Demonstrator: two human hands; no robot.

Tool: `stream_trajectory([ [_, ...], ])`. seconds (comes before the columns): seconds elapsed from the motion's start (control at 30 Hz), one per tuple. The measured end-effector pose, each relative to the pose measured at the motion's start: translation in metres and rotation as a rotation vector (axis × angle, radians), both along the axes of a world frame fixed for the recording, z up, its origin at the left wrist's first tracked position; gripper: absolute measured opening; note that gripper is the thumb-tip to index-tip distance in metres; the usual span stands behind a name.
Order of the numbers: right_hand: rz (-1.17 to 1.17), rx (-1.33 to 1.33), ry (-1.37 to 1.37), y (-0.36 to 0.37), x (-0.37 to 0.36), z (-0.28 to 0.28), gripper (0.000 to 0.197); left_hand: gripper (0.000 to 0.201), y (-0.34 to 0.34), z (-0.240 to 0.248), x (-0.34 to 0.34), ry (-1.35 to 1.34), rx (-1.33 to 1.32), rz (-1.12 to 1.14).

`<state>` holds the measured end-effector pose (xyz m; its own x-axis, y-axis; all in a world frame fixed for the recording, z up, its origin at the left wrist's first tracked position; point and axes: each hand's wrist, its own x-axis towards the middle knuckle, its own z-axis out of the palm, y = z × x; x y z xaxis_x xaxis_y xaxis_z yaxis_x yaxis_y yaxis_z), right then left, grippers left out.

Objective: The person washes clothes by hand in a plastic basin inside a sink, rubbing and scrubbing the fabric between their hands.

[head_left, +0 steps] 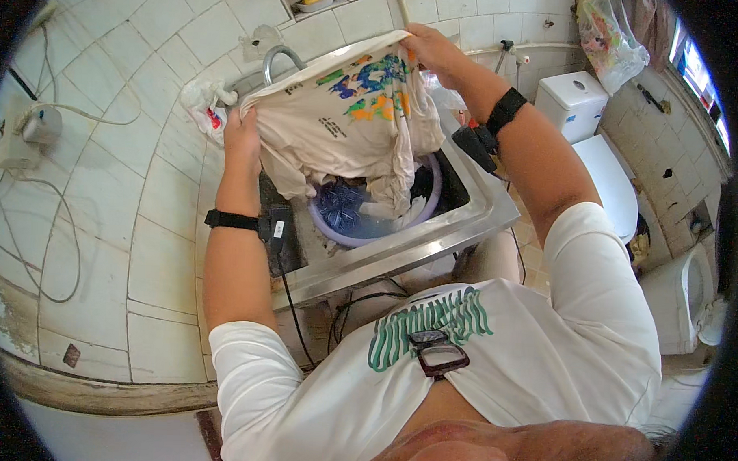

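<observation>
A cream T-shirt (332, 128) with a colourful print hangs stretched between my two hands above the sink. My left hand (242, 133) is closed on one upper corner of it. At the opposite upper corner, further right and higher, my right hand (432, 52) grips the cloth. The shirt's lower part droops into a pale purple basin (336, 237), which holds water and dark blue patterned cloth (341, 205). Folds of the shirt hide the basin's far side.
The basin stands in a metal sink (367, 271) with a curved faucet (282, 55) behind. A white plastic bag (203, 107) lies at the sink's left corner. To the right is a white toilet (606, 178). Cables (297, 313) hang by the sink's front; a wall socket (18, 149) is at left.
</observation>
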<state>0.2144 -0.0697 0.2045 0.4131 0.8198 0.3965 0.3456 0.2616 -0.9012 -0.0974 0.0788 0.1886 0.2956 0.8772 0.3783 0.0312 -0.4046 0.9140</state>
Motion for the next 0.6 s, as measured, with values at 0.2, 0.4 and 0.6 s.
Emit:
stream_trajectory([
  [0.2,0.041,-0.154,0.075,-0.009,0.006,-0.019,0.025,0.025,-0.001,-0.009,0.004,0.057,0.012,0.038],
  [0.4,0.11,-0.302,0.004,-0.013,-0.015,-0.003,0.022,0.021,-0.01,-0.029,0.016,-0.027,-0.123,-0.128],
  [0.6,0.213,-0.263,-0.059,-0.003,-0.033,-0.006,0.022,0.039,-0.06,-0.022,0.044,0.211,-0.188,-0.431],
])
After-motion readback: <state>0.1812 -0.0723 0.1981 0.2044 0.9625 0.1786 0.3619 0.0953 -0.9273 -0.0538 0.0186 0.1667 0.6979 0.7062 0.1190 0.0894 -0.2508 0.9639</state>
